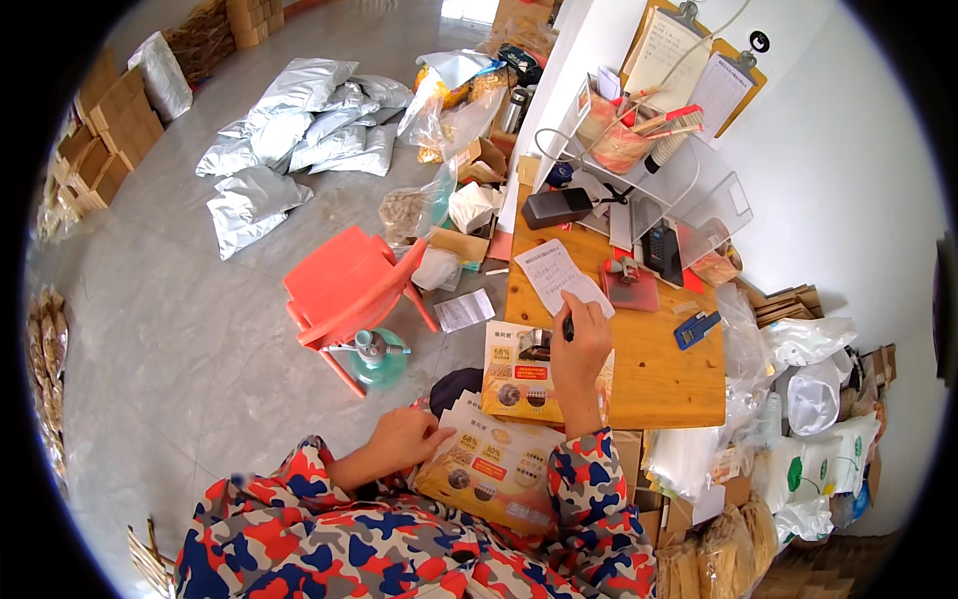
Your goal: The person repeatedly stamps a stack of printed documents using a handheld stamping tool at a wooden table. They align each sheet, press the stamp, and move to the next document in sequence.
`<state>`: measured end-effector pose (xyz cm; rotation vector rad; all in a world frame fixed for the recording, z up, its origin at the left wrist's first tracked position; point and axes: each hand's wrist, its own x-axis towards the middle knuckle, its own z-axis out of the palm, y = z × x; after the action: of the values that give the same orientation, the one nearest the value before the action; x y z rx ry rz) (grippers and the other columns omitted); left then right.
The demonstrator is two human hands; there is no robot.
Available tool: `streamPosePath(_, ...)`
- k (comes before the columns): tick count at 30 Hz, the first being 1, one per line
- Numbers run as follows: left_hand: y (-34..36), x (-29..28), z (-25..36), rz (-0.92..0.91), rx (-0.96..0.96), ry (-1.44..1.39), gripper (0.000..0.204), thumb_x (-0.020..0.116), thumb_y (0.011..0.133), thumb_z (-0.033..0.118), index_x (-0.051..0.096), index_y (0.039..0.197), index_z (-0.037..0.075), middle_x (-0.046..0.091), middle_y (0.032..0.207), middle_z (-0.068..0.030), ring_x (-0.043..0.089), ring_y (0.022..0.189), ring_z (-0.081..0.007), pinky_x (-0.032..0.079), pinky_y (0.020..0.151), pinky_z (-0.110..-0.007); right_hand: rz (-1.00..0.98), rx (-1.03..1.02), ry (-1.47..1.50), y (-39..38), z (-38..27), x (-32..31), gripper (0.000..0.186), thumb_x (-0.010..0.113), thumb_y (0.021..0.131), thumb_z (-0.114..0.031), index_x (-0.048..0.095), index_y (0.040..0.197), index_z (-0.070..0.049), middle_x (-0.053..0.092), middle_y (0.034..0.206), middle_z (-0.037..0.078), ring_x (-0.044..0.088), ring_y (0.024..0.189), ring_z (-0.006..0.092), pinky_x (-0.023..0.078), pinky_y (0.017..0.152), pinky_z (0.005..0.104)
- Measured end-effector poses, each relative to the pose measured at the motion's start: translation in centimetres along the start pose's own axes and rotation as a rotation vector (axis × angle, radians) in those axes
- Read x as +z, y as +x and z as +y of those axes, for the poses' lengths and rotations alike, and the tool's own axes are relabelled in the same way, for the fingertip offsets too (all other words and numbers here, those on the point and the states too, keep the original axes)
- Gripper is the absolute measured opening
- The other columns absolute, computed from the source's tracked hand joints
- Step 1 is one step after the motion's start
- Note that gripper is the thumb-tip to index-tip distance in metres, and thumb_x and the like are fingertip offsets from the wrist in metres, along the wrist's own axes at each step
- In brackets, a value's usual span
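Note:
My right hand [584,344] is closed around a dark pen [568,327] at the lower end of a handwritten white slip [554,270] on the wooden desk. Just below it, a yellow printed flat bag [514,369] lies at the desk's left edge, partly under my wrist. Lower down, my left hand [409,437] grips the upper left edge of a stack of similar yellow printed bags [479,469] resting on my lap. A red box with a stamp-like object [631,292] and a blue stapler-like tool [696,329] sit to the right on the desk [659,389].
A clear acrylic rack [718,190] and black case [554,208] stand at the desk's back. Left are a red plastic chair [334,280], green-based bottle [377,364] and silver sacks [299,100] on the floor. Plastic bags [808,419] crowd the right, beside the white wall.

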<state>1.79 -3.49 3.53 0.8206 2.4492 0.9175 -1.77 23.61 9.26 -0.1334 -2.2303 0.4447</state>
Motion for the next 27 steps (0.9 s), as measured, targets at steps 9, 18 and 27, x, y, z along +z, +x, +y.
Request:
streamPosePath(9, 10.0, 1.6, 1.0, -0.035, -0.246, -0.683, 0.037, 0.068, 0.09, 0.033, 0.068, 0.082, -0.003, 0.064, 0.06, -0.0085, 0.059, 0.046, -0.0162, 0.045, 0.043, -0.032, 0.016, -0.026, -0.012, -1.1, 0.3, 0.7, 0.025, 0.069, 0.078, 0.001, 0.069, 0.102, -0.005, 0.056, 0.079, 0.01, 0.053, 0.071, 0.0302, 0.045, 0.064, 0.0396)
streamPosePath(18, 10.5, 2.0, 1.5, 0.083, -0.187, -0.522, 0.035, 0.068, 0.09, 0.023, 0.066, 0.071, -0.006, 0.063, 0.056, -0.0123, 0.062, 0.045, -0.0177, 0.048, 0.043, -0.033, 0.202, -0.046, -0.081, 2.5, -2.3, -7.2, 0.027, 0.068, 0.078, 0.005, 0.07, 0.103, -0.004, 0.061, 0.079, 0.011, 0.057, 0.072, 0.0318, 0.044, 0.065, 0.0411)
streamPosePath(27, 9.4, 0.8, 1.4, 0.025, -0.116, -0.433, 0.024, 0.056, 0.092, 0.016, 0.066, 0.085, -0.006, 0.063, 0.059, -0.0172, 0.065, 0.049, -0.026, 0.052, 0.052, -0.039, 0.122, 0.087, -0.09, 0.0, -2.8, -10.5, 0.025, 0.066, 0.08, 0.006, 0.069, 0.104, -0.003, 0.06, 0.079, 0.012, 0.056, 0.072, 0.0312, 0.043, 0.065, 0.0412)
